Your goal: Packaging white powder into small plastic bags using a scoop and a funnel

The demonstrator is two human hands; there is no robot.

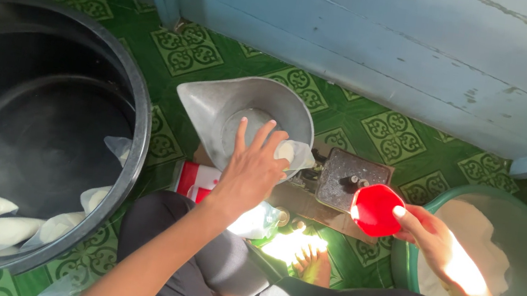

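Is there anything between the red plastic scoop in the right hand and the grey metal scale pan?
Nothing visible blocks it: red plastic scoop in right hand is beside grey metal scale pan, where left hand holds a bag.

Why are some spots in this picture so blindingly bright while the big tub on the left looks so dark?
Head view: hard sunlight falls in patches, washing out the right hand and the floor by the foot, and making the red scoop glow; the black tub lies in shade, its inside dim; the left hand over the metal scale pan is evenly lit and sharp.
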